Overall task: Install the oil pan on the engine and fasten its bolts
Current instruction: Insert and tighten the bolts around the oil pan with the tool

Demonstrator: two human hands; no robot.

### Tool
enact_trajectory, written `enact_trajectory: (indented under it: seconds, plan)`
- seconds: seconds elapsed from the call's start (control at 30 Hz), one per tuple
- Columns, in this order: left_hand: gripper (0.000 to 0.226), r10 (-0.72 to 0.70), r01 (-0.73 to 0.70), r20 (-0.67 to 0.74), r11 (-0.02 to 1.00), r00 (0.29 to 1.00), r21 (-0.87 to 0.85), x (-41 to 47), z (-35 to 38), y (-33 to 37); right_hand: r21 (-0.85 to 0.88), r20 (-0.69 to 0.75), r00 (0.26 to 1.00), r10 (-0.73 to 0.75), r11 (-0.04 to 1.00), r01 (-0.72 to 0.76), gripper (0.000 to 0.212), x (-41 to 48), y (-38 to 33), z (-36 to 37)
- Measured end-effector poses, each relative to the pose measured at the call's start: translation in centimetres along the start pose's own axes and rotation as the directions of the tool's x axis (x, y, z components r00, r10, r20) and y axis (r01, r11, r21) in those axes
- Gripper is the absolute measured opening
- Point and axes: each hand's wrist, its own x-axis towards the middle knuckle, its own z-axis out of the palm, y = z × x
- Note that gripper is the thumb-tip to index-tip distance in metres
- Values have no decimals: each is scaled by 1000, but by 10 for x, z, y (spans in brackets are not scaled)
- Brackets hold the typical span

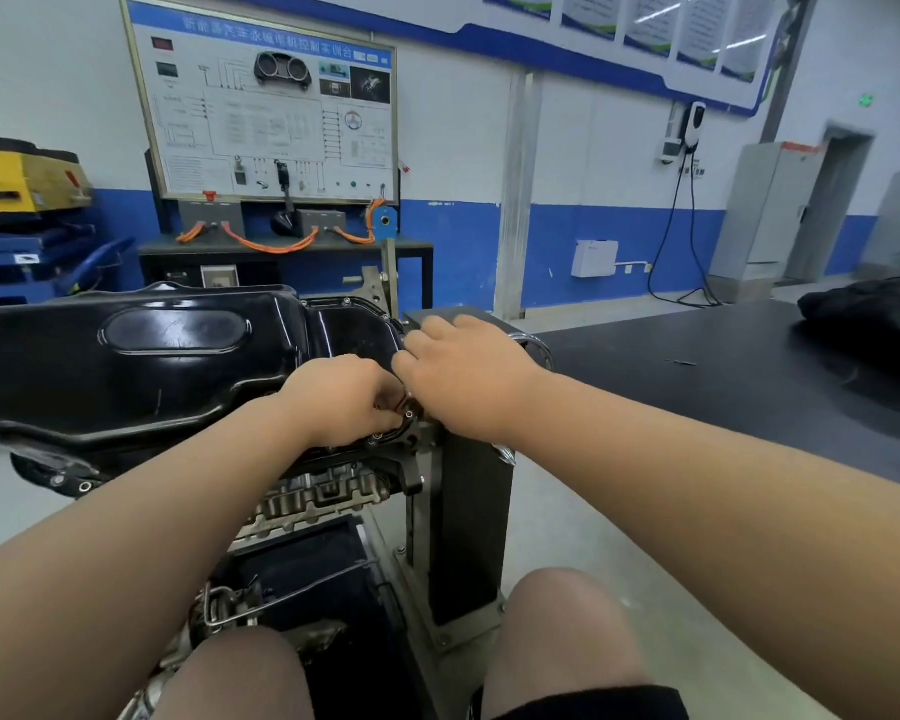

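Black pressed steel, the oil pan (141,366) already lies seated on the upturned engine (323,498), just left of the table (723,366) edge; some flange bolts (378,436) appear in, so fastening seems under way, with tightening left; the left hand (341,402) curls at the near flange; the right hand (463,376) rests bent-fingered over the pan's right end; whether either pinches a bolt is hidden.
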Motion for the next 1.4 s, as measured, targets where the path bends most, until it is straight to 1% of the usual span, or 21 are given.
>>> enact_trajectory:
  seconds: [0.07,0.13,0.2,0.27,0.33,0.4,0.47,0.53,0.57,0.67,0.73,0.8,0.87,0.9,1.0,1.03,1.07,1.17,1.23,1.3,1.4]
  plan:
    - [14,-4,4,37,1000,999,4,0,-2,0,110,22,996,91,990,-93,26,1,-1,0]
    - [24,-9,8,31,1000,999,26,-2,-3,2,213,80,974,214,950,-226,24,5,-5,1]
    - [28,6,-7,32,999,999,36,-4,-6,4,251,179,926,332,895,-369,44,8,-11,1]
    - [24,11,-14,48,999,999,53,-4,-9,5,248,208,891,403,860,-446,57,10,-16,1]
    - [26,17,-19,17,993,1000,120,-3,-12,5,233,193,898,395,871,-433,57,12,-17,-2]
    - [35,22,-13,-54,986,998,164,-2,-10,4,189,148,941,306,925,-330,48,14,-10,-5]
    - [42,22,-13,-102,996,995,92,-3,-7,3,125,47,988,147,980,-151,26,15,-1,-5]
    - [32,38,-36,-83,999,996,28,-3,-5,3,36,21,1000,13,999,-14,25,13,6,-1]
    - [26,35,-35,-67,999,997,-4,-3,-5,4,28,25,1000,-5,1000,5,28,11,6,1]
    - [22,12,-21,-90,995,996,-100,-6,-2,8,153,48,985,165,973,-171,22,9,4,2]
    - [34,-8,-10,-185,995,983,-99,-10,-2,14,246,154,931,331,900,-361,37,9,0,3]
    - [30,-73,42,-209,987,975,-152,-14,-3,20,307,225,881,417,828,-470,53,11,-5,4]
    - [22,-123,78,-187,970,975,-229,-17,-4,20,306,235,881,410,830,-467,56,12,-6,2]
    - [21,-129,79,-168,958,977,-277,-19,-5,19,274,220,905,364,867,-415,53,12,-5,1]
    - [11,-98,63,-76,926,992,-373,-23,-9,14,66,38,996,84,994,-86,21,10,2,1]
    - [15,-87,64,-47,930,995,-363,-24,-9,14,31,-3,999,39,999,-38,24,9,3,3]
    - [16,-83,65,-38,934,996,-352,-25,-9,14,55,-31,998,57,997,-55,28,9,3,5]
    - [8,-114,75,-94,936,989,-343,-25,-8,18,265,46,949,313,912,-314,27,10,-4,3]
    - [23,-150,104,-123,942,981,-320,-24,-6,22,296,103,906,410,857,-422,32,11,-9,5]
    - [30,-174,125,-129,939,976,-321,-23,-5,24,272,96,915,391,874,-402,35,10,-9,6]
    - [28,-148,95,-105,913,983,-396,-25,-6,24,223,148,953,266,930,-294,38,6,0,3]
